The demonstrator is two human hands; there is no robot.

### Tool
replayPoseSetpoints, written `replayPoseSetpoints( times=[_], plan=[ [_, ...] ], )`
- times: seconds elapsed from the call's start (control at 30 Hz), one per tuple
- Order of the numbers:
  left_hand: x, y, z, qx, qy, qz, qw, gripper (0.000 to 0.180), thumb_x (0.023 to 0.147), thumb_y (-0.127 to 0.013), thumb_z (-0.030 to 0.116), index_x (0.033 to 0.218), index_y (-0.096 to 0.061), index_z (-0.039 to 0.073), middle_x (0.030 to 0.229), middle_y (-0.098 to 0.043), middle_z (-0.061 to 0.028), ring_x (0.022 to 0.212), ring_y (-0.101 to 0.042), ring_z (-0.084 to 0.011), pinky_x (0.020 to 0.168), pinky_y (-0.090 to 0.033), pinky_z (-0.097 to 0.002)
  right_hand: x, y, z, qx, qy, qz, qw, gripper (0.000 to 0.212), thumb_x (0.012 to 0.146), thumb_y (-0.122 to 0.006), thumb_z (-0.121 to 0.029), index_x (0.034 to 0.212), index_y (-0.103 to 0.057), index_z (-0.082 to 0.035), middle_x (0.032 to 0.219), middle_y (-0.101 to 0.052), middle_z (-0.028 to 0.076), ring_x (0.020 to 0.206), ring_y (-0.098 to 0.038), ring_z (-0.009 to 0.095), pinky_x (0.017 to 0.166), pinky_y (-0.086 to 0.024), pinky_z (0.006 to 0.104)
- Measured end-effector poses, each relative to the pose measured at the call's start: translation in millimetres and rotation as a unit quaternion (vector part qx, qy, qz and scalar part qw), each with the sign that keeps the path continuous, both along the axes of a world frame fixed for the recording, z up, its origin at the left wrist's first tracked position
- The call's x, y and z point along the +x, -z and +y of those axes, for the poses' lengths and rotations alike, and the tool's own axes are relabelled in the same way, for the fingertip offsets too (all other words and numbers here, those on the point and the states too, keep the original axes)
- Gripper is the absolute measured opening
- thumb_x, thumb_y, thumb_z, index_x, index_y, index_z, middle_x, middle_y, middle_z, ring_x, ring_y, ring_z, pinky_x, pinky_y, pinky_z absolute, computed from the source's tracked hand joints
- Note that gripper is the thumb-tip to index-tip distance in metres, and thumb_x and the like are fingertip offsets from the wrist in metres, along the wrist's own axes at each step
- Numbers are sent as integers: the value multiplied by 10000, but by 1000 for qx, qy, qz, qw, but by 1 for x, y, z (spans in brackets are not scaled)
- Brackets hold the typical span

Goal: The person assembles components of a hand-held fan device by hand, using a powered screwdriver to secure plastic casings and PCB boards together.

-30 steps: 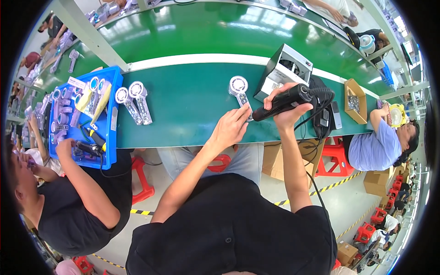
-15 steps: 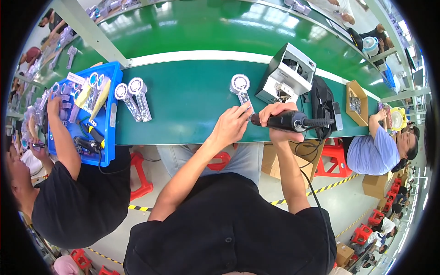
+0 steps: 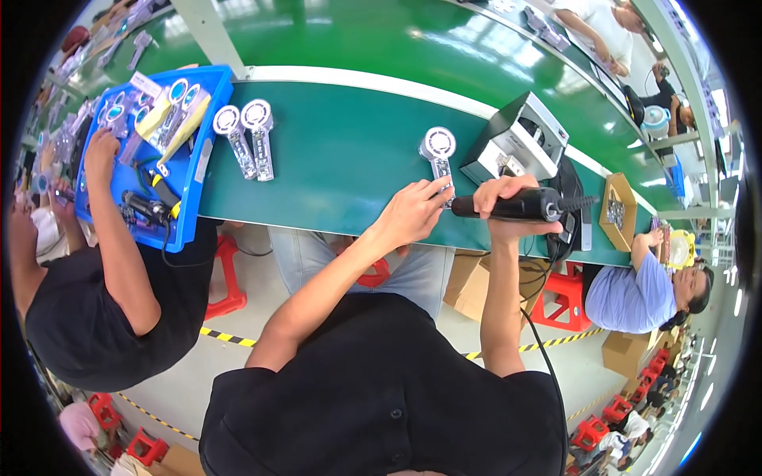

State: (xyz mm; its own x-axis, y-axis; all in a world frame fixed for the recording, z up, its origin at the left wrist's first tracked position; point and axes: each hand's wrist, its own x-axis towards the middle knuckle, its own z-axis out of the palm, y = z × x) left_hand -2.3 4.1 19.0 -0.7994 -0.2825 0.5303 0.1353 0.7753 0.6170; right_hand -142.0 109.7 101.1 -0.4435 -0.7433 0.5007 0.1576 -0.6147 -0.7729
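A small handheld fan with a round white head lies on the green bench, its open handle pointing toward me. My left hand is closed on the lower end of that handle, pressing it at the bench. Wrapped in my right hand is a black electric screwdriver, held roughly level with its cord end to the right. Its tip reaches the fan's handle end by my left fingertips; the exact contact is hidden. Two more fans, one beside the other, lie apart to the left.
A grey metal screw feeder stands right of the fan, with a black bag beside it. Farther right is a cardboard box of small parts. On the left, a co-worker's hand reaches into a blue tray of fans and tools.
My view has turned a little, so the bench appears tilted. Both hands stay at the fan's handle with the screwdriver still gripped. The co-worker's arm at left has shifted.
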Motion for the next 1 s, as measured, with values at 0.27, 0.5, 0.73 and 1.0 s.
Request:
replayPoseSetpoints(
  times=[0.27,0.5,0.73,1.0],
  plan=[
    [-1,4,-2,-23,-6,26,999,356,790,-655,18,1145,-648,-12,1276,-574,-123,911,-601,-258,812,-510,-379,8,1,-1,-19,53,11,998,983,639,-473,-965,898,-495,-17,583,-549,120,459,-542,221,478,-467,348],
    [-3,10,-1,-30,-17,21,999,339,800,-660,28,1138,-648,4,1281,-571,-94,894,-598,-237,802,-511,-363,28,0,-1,-24,103,73,992,985,637,-516,-943,929,-488,-3,619,-564,133,484,-553,231,504,-481,360],
    [-3,13,0,-43,-32,5,999,338,805,-692,52,1141,-667,24,1267,-581,-58,895,-597,-222,817,-518,-356,28,0,0,-33,122,84,988,973,673,-469,-938,960,-481,-9,652,-585,162,475,-539,227,504,-488,356],
    [-2,16,1,-30,-35,-3,999,322,821,-681,53,1141,-668,31,1247,-587,-47,872,-590,-210,817,-520,-349,30,4,-1,-26,108,96,989,971,669,-475,-937,980,-491,-18,681,-604,164,478,-539,235,480,-474,362]
  ],
)
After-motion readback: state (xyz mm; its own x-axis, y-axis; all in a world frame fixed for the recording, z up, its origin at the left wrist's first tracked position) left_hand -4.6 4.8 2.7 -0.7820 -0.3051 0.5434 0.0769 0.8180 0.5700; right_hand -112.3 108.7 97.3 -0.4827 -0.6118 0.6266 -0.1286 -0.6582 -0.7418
